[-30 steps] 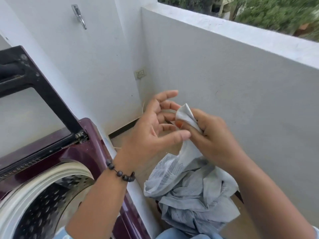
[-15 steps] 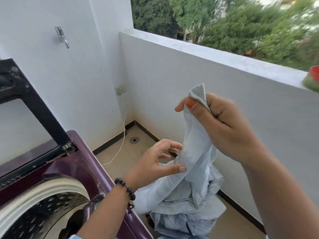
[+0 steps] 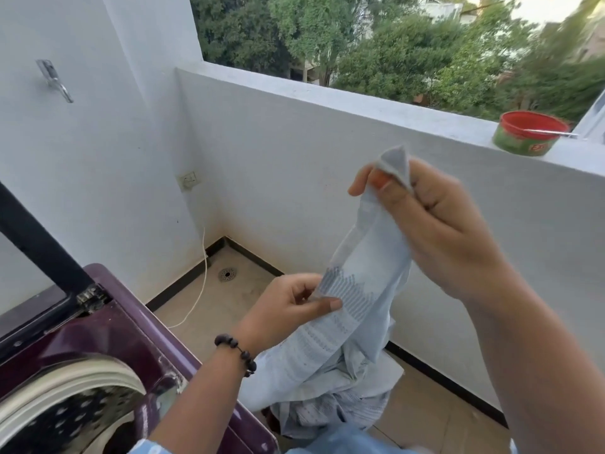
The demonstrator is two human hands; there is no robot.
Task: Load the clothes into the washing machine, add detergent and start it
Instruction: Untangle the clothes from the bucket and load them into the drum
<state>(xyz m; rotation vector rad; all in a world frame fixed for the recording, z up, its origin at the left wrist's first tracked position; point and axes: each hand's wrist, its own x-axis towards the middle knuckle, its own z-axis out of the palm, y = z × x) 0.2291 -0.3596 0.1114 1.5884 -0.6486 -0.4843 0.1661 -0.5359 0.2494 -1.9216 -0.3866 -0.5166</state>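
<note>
A pale blue-grey patterned garment (image 3: 357,309) hangs in front of me, to the right of the washing machine. My right hand (image 3: 435,224) grips its top corner, held high. Lower down, my left hand (image 3: 288,306), with a bead bracelet on the wrist, pinches the cloth's left edge between thumb and fingers. The purple top-loading washing machine (image 3: 131,329) is at lower left with its dark lid (image 3: 36,250) raised and the steel drum (image 3: 75,417) showing. A red-lidded green tub (image 3: 530,136) sits on the balcony ledge at upper right; I cannot tell what is in it.
The white parapet wall (image 3: 327,165) runs along the right, and a white wall with a socket (image 3: 189,181) and a metal hook (image 3: 54,80) is on the left. A white cord (image 3: 199,290) trails across the tiled floor near a drain (image 3: 227,274).
My right hand has lifted the garment's corner higher. My left hand, open a second ago, has dropped lower and now pinches the cloth's edge. The view has tilted up.
</note>
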